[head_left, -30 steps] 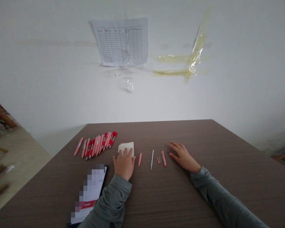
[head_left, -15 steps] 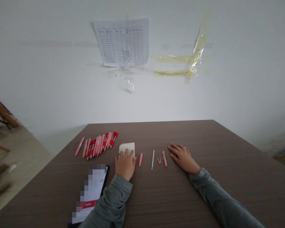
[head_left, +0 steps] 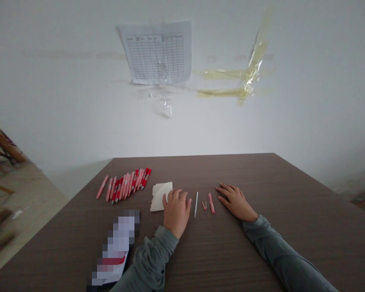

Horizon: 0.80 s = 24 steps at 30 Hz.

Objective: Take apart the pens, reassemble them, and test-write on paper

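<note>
Left hand [head_left: 177,215]: faces palm down, with knuckles raised, loosely bent fingers aimed forward, and thumb to the inner side; perhaps pinching, perhaps not, given the hidden undersides. Left forearm [head_left: 142,265]: angles forward and inward under a rucked grey-green sleeve [head_left: 168,240]. Right hand [head_left: 237,205]: lies palm down, flattened, with spread fingers aimed inward. Right forearm [head_left: 287,253]: stretches in from lower right, similarly covered to the wrist.

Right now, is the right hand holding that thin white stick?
No, the right hand rests spread on the table, and the thin white stick lies apart from it, with the pink tube between them.
</note>
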### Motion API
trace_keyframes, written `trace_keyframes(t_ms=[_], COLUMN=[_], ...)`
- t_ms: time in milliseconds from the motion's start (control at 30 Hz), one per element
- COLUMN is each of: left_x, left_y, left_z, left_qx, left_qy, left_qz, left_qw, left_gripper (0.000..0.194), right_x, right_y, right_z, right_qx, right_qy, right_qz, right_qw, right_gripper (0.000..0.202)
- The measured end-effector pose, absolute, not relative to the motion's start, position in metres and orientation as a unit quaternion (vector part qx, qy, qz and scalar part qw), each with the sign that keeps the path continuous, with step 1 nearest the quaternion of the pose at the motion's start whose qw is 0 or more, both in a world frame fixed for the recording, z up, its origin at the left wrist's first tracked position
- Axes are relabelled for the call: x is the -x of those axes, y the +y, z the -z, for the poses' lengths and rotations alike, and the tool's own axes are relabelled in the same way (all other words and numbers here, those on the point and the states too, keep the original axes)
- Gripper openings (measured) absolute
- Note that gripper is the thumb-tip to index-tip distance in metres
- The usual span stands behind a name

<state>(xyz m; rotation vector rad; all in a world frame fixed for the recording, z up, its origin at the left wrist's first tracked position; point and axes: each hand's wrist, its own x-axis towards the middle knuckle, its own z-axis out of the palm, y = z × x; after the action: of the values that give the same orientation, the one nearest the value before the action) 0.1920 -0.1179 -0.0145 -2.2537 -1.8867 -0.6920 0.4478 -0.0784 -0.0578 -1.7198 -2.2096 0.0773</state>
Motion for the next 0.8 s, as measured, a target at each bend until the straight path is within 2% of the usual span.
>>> trace_keyframes(t_ms=[333, 800], left_x=[-0.232, -0.236], left_y=[-0.128, -0.121], left_z=[0.032, 0.036], left_qx=[0.790, 0.781], left_qy=[-0.549, -0.563], left_qz=[0.272, 0.271], left_qw=[0.017, -0.002], left_gripper=[0.012, 0.009], right_x=[-0.450, -0.454], right_y=[-0.080, -0.078], right_z=[0.055, 0.055], right_qx=[0.603, 0.604], right_qy=[-0.778, -0.778], right_qz=[-0.031, -0.034], right_qw=[0.171, 0.172], right_gripper=[0.043, 0.043])
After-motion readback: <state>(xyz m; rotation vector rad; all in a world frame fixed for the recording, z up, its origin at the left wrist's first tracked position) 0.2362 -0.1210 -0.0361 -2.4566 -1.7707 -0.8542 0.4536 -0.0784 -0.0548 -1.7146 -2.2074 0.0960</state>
